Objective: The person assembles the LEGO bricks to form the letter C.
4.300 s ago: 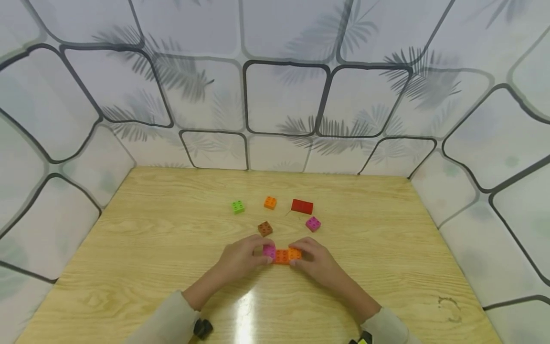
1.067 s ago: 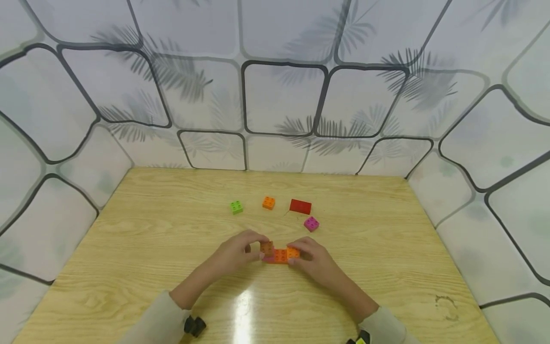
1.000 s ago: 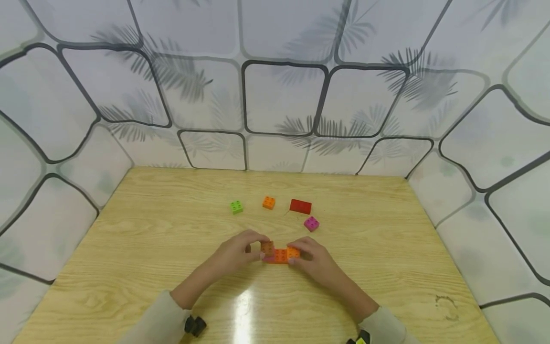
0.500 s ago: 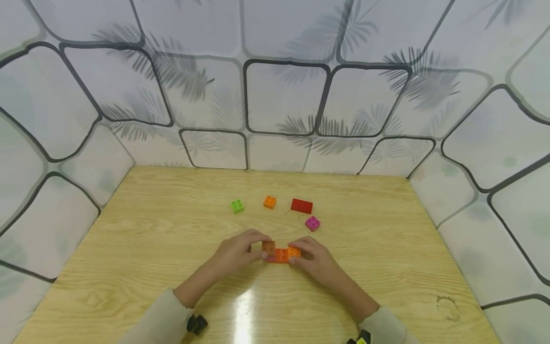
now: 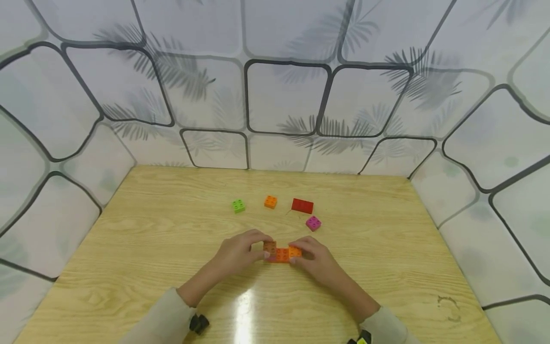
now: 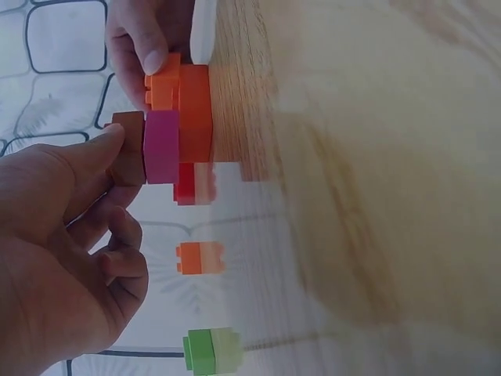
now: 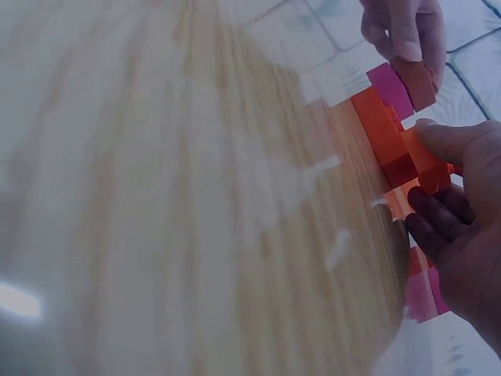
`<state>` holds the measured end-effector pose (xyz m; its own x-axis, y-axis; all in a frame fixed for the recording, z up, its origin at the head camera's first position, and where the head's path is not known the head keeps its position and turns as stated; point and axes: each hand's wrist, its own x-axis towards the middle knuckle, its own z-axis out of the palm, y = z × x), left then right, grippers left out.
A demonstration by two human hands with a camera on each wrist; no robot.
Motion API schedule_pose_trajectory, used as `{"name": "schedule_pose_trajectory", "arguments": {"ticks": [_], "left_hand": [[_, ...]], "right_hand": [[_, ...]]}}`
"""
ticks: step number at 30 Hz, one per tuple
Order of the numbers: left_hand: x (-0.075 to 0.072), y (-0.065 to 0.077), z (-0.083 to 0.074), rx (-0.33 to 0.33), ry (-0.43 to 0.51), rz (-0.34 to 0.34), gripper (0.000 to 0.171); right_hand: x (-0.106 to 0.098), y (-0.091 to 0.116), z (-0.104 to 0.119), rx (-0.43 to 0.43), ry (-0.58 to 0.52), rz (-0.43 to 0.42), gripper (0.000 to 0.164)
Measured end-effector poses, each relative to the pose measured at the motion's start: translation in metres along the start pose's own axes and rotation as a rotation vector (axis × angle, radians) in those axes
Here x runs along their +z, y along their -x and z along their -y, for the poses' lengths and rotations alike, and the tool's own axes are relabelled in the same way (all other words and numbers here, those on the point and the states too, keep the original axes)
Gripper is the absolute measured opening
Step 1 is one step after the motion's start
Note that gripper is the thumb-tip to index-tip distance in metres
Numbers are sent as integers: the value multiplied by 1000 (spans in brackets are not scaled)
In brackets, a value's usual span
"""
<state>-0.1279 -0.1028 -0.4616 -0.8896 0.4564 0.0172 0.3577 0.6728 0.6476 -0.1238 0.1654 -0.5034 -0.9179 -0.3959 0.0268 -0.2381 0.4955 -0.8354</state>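
Note:
My left hand [image 5: 237, 252] pinches a brown building brick [image 6: 129, 147] between thumb and fingers. The brown brick sits right on top of a magenta brick [image 6: 162, 146], at the left end of a long red-orange brick [image 5: 282, 255] on the table. A light orange brick [image 5: 294, 252] stands on the right end of that long brick. My right hand [image 5: 316, 260] pinches this orange brick with thumb and fingers. Between the two upper bricks, studs of the long brick show bare in the head view.
Behind the hands on the wooden table [image 5: 172, 215] lie a green brick [image 5: 238, 206], a small orange brick [image 5: 270, 201], a dark red brick [image 5: 302, 206] and a magenta brick [image 5: 313, 223]. A patterned screen [image 5: 279, 95] rises around the table's back and sides.
Since the oldest frame, my left hand has taken the brown brick from the table and set it over the magenta brick. Lately it shifted into line there. My right hand stays on the orange brick.

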Motion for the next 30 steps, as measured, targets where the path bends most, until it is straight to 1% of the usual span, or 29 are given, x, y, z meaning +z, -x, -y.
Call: {"name": "schedule_pose_trajectory", "arguments": {"ticks": [9, 13, 18, 22, 25, 28, 30], "left_hand": [[0, -1, 0, -17, 43, 2, 31], [0, -1, -1, -19, 41, 3, 31], [-1, -2, -1, -48, 57, 33, 32], [-2, -1, 0, -68, 96, 57, 34], [-4, -1, 4, -84, 143, 72, 43], [-9, -2, 9, -120, 208, 63, 51], [-14, -5, 13, -140, 249, 33, 51]], "right_hand": [[0, 1, -1, -13, 8, -7, 37], [1, 1, -4, -17, 8, -11, 36], [0, 1, -3, -18, 3, -17, 36], [-1, 2, -1, -28, -2, -19, 37], [0, 2, 0, -28, -5, -14, 37], [0, 1, 1, -24, -4, -12, 38], [1, 1, 1, -25, -4, -13, 38]]}}
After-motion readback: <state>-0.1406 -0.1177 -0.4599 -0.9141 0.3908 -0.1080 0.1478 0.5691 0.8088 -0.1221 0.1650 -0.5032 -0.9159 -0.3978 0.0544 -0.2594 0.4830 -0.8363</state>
